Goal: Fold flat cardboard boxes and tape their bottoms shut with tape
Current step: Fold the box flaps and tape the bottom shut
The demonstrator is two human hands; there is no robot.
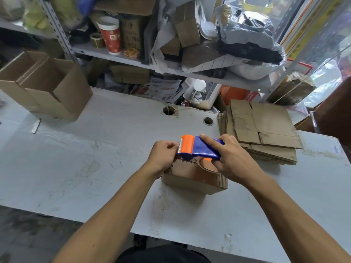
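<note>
A small folded cardboard box (191,179) stands on the white table (85,158) in front of me. Just above it I hold a blue and orange tape dispenser (199,148), its brown tape roll (208,165) partly hidden under my palm. My right hand (226,156) grips the dispenser from the right, forefinger stretched along its top. My left hand (164,155) is at the orange toothed end, its fingers pinched at the tape's end there. A stack of flat cardboard boxes (264,130) lies to the right.
Open assembled boxes (45,86) stand at the table's far left. A small blade-like strip (36,126) lies near them. Two cable holes (169,111) pierce the table's back edge. Cluttered metal shelves (133,59) rise behind, holding a red cup (111,36), bags and cartons.
</note>
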